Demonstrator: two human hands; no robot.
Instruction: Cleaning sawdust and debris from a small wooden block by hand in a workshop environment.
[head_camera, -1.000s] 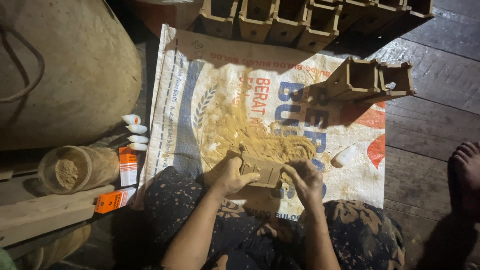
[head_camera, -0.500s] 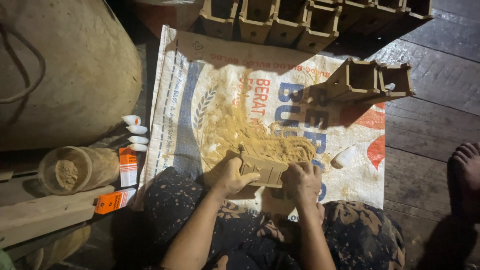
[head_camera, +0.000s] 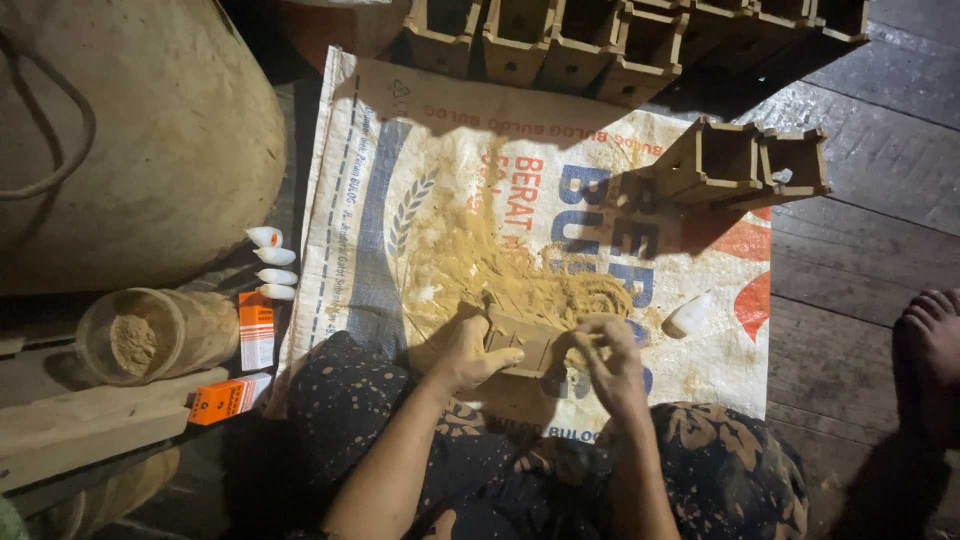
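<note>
Your left hand (head_camera: 470, 355) grips the small tan wooden box piece (head_camera: 525, 340) over the sawdust pile (head_camera: 520, 275) on the printed white woven sack (head_camera: 400, 150); right hand (head_camera: 610, 360) fingers pinch its end. Finished wooden boxes (head_camera: 740, 160) at 1 o'clock, more likely left. Orange rectangular cartons (head_camera: 257, 330) at 9 o'clock.

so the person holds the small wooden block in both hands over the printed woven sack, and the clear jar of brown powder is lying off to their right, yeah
Not quite: the clear plastic jar of brown powder lies to the person's left, beside the orange cartons. The head view shows it. The rest holds: the left hand and right hand both hold the small wooden block over the printed woven sack.
</note>
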